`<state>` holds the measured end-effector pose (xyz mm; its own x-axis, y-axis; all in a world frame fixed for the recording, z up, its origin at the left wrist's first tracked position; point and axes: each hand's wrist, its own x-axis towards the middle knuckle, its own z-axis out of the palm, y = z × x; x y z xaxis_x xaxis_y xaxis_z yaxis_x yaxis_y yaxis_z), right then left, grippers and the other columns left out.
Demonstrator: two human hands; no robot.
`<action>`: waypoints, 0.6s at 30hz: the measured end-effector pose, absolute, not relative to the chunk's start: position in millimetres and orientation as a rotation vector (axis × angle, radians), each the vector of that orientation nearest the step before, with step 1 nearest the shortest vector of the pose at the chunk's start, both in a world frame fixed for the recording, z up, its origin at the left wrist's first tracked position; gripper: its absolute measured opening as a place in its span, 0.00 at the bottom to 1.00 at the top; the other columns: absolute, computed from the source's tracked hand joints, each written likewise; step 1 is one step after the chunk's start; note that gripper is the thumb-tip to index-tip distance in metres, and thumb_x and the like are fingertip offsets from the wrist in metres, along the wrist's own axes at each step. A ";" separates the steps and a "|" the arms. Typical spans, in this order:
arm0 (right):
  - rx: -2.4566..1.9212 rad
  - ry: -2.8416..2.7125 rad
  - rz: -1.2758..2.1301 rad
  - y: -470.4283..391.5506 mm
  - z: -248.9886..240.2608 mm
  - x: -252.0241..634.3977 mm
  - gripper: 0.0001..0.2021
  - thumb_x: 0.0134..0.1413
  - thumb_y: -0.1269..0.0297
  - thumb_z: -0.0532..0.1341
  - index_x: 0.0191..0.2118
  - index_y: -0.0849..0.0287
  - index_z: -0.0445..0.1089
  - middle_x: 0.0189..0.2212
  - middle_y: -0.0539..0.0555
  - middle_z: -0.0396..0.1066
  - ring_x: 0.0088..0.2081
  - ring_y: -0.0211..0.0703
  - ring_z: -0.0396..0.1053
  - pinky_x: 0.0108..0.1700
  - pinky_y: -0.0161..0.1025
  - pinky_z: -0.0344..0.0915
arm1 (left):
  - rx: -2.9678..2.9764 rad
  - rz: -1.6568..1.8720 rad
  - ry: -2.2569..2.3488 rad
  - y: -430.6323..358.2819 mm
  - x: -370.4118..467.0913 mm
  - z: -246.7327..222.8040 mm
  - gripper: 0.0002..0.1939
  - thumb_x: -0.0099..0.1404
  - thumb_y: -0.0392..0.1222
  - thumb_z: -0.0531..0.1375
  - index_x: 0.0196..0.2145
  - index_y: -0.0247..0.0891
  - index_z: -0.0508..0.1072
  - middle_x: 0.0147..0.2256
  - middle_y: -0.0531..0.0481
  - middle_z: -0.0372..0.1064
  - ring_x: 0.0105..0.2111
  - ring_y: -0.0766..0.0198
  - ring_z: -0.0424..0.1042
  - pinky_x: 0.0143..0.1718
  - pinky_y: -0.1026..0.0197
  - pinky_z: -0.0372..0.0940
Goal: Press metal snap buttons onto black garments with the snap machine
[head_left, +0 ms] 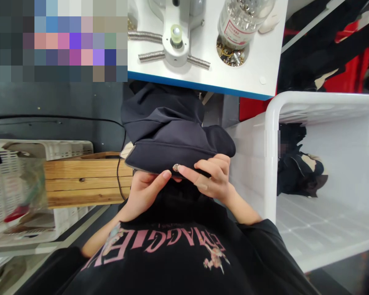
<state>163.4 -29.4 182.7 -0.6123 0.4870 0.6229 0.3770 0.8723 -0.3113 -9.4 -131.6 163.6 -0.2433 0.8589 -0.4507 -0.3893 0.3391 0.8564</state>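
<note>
A dark navy garment lies bunched across my lap, its near edge raised between my hands. My left hand grips that edge from below, the thumb lying along it and the fingers mostly hidden under the cloth. From the right, my right hand holds the same edge, one fingertip against a small shiny metal button on the cloth. A pale tag sticks out at the garment's left corner.
Ahead stands a white table with a press machine, springs and a jar of metal parts. A white crate with dark cloth is at right. At left are a wooden bench and a white basket.
</note>
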 end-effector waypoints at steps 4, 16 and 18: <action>-0.824 -2.271 0.311 -22.6 170.7 162.9 0.17 0.57 0.75 0.57 0.49 0.49 0.69 0.35 0.50 0.68 0.38 0.39 0.64 0.45 0.41 0.58 | 0.475 1.222 1.246 -107.0 -4.5 160.2 0.12 0.60 0.50 0.62 0.30 0.40 0.80 0.33 0.48 0.78 0.40 0.52 0.76 0.51 0.49 0.68; -1.005 -2.133 0.137 -17.4 130.8 169.0 0.12 0.52 0.76 0.59 0.40 0.52 0.71 0.34 0.51 0.69 0.37 0.40 0.68 0.45 0.43 0.60 | 0.129 1.383 1.079 -75.2 4.9 135.1 0.16 0.58 0.52 0.62 0.31 0.35 0.78 0.30 0.46 0.78 0.33 0.56 0.77 0.39 0.53 0.74; -1.009 -2.134 0.140 -16.7 129.4 168.2 0.12 0.52 0.76 0.59 0.40 0.52 0.71 0.34 0.51 0.69 0.37 0.39 0.68 0.45 0.43 0.60 | 0.130 1.399 1.077 -73.4 4.1 134.3 0.16 0.58 0.52 0.62 0.31 0.35 0.78 0.29 0.46 0.78 0.33 0.57 0.77 0.38 0.54 0.74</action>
<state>168.2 -16.7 129.4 -0.4014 0.7015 0.5889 0.6183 0.6819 -0.3908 4.1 -73.4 134.3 -0.1919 0.8281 -0.5267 -0.7212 0.2450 0.6479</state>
